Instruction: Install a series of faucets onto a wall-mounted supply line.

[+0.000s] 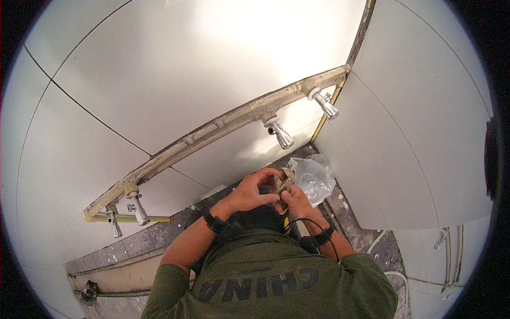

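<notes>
My left hand (252,190) and my right hand (297,203) meet in front of my chest, both closed about a crumpled, greyish-brown piece (285,181) that looks like cloth or paper. The left thumb and fingers curve around its left side. From below, the right fingers pinch it. Whether anything is wrapped inside it, I cannot make out. Just beyond my right hand lies a clear plastic bag (314,181) on the dirty floor. Dark bands circle both wrists, and a thin black cord loops by the right one.
Several chrome angle valves (284,139) stick out from a rough pipe groove (212,127) across the white tiled wall (159,69). A yellow pipe (130,218) runs low at the left. A pale hose (377,242) lies on the right floor, and a red-and-black object (90,290) sits lower left.
</notes>
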Motion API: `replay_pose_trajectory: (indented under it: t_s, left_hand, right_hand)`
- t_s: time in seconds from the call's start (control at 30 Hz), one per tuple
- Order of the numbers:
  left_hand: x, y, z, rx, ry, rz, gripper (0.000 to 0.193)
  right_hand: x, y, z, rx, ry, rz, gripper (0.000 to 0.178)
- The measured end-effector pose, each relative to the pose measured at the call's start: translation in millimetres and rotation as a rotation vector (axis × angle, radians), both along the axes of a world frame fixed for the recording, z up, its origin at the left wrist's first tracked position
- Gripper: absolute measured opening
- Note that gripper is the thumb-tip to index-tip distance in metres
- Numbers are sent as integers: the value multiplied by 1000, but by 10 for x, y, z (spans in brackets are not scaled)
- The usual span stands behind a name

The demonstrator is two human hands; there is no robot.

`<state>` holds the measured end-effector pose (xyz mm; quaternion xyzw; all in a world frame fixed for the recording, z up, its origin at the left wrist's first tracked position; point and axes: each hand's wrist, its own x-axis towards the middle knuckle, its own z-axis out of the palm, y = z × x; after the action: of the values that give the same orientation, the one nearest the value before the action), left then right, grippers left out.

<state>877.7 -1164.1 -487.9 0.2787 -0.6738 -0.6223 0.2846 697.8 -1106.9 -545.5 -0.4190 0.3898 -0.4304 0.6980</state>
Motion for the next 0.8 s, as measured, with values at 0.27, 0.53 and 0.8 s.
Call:
replay_pose_trajectory:
  t_s: [0.27,0.53,0.8]
  left_hand:
    - [84,-58,57,-93,-176,-78,57]
    - [146,-87,15,-176,-204,-39,55]
    - [152,-94,27,-99,-187,-30,52]
  right_hand:
    - [7,-74,134,17,6,89,18]
    - [28,-87,-75,12,-140,100,19]
    - [43,-126,-144,-9,-217,140,25]
